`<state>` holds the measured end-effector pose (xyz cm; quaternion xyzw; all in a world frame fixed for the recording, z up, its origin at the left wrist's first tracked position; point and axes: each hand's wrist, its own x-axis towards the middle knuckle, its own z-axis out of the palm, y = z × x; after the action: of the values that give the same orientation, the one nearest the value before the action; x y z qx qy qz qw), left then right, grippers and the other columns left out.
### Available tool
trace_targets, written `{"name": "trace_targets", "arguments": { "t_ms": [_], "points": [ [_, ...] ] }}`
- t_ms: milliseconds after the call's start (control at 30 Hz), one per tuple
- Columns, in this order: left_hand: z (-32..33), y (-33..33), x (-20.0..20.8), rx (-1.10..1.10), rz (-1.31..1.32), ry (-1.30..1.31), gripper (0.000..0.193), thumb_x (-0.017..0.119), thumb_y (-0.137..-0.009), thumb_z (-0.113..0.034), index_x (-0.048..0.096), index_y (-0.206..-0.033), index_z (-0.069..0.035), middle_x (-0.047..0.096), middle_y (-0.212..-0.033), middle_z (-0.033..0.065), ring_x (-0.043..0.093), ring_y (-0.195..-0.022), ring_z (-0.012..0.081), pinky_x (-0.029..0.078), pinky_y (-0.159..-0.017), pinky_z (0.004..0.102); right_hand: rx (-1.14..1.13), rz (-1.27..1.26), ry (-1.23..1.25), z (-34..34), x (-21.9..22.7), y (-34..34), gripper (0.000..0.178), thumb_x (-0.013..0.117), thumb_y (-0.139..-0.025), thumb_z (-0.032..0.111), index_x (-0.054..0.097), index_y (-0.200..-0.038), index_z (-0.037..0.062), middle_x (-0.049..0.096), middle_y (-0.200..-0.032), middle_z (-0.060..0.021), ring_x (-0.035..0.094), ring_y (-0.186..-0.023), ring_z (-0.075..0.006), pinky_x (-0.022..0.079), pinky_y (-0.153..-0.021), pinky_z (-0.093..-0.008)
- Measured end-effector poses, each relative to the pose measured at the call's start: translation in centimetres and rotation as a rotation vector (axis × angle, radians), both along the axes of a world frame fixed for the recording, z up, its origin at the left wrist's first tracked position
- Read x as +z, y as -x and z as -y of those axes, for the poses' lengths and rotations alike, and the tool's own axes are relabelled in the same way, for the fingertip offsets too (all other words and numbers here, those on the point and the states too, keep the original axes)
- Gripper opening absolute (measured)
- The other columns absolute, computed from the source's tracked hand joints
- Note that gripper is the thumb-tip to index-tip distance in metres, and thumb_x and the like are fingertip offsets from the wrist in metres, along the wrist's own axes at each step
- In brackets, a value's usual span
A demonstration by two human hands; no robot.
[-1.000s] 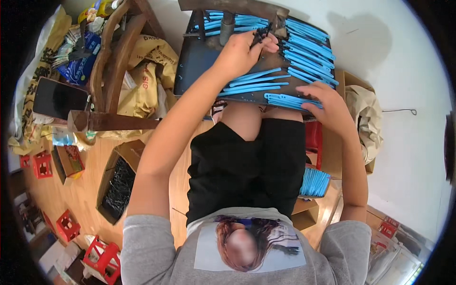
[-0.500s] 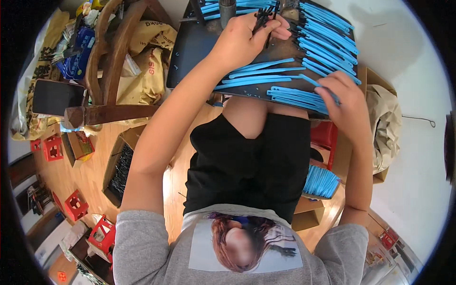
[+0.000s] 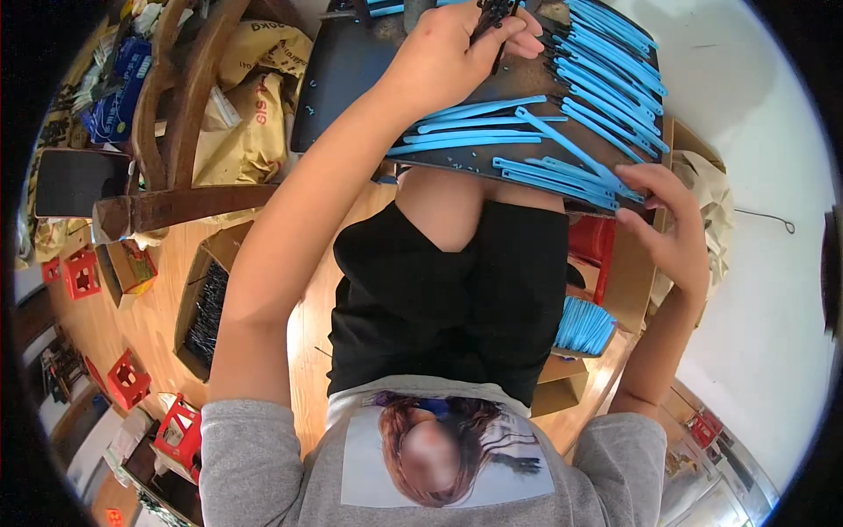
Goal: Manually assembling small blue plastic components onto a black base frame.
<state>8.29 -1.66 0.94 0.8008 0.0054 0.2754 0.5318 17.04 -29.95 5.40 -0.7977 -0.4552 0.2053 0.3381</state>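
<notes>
Head view: on the far left a cardboard box of small black pieces (image 3: 206,312) sits on the wooden floor (image 3: 145,325). Left hand (image 3: 457,53) pinches a bunch of black clips (image 3: 492,13) over the dark lap board (image 3: 351,79), where many light-blue plastic strips (image 3: 492,132) already lie in rows. Right hand (image 3: 672,224), fingers loosely apart, touches the nearest strips. A stack of unused blue strips (image 3: 584,325) waits below, so work seems partway.

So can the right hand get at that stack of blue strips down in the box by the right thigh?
Probably yes: the right hand rests at the board's edge, and the stack of blue strips lies uncovered below it, beside the thigh.
</notes>
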Motion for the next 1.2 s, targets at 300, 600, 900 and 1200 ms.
{"name": "trace_targets", "arguments": {
  "t_ms": [300, 600, 900, 1200],
  "points": [
    [0.3, -0.1, 0.5, -0.066, 0.006, 0.091, 0.021, 0.046, -0.091, -0.001, 0.058, -0.088, 0.016, 0.066, -0.088, 0.0175, 0.065, -0.082, 0.0172, 0.052, -0.072, 0.0268, 0.121, 0.419, -0.022, -6.3, -2.6, -0.3, 0.024, 0.064, -0.078, 0.011, 0.063, -0.100, 0.0049, 0.061, -0.083, -0.0127, 0.058, -0.077, -0.0278, 0.046, -0.067, -0.0326],
    [3.0, 0.9, -1.9, -0.010, 0.124, 0.065, 0.020, 0.049, -0.092, -0.014, 0.061, -0.094, 0.002, 0.068, -0.084, 0.0102, 0.067, -0.083, 0.0186, 0.051, -0.075, 0.0271, -0.097, 0.386, -0.172, -7.4, -0.1, 0.7, 0.022, 0.061, -0.082, 0.009, 0.063, -0.104, 0.0058, 0.057, -0.074, -0.0107, 0.054, -0.066, -0.0223, 0.043, -0.063, -0.0278],
    [2.3, 1.5, -0.7, 0.094, 0.035, -0.052, 0.019, 0.050, -0.092, -0.014, 0.064, -0.093, -0.001, 0.068, -0.083, 0.0066, 0.066, -0.076, 0.0177, 0.050, -0.071, 0.0266, -0.050, 0.266, -0.400, -10.8, -1.7, 0.2, 0.028, 0.061, -0.087, 0.010, 0.059, -0.113, -0.0016, 0.063, -0.095, -0.0051, 0.055, -0.081, -0.0062, 0.044, -0.070, -0.0195],
    [0.8, 2.1, 1.9, 0.121, 0.050, -0.587, 0.015, 0.052, -0.079, 0.004, 0.060, -0.092, 0.005, 0.063, -0.082, 0.0194, 0.063, -0.078, 0.0305, 0.049, -0.069, 0.0328, -0.117, 0.253, -0.397, -9.9, -1.8, -0.6, 0.027, 0.062, -0.086, 0.009, 0.061, -0.111, -0.0021, 0.066, -0.090, -0.0054, 0.057, -0.080, -0.0053, 0.044, -0.073, -0.0176]
  ]
}}
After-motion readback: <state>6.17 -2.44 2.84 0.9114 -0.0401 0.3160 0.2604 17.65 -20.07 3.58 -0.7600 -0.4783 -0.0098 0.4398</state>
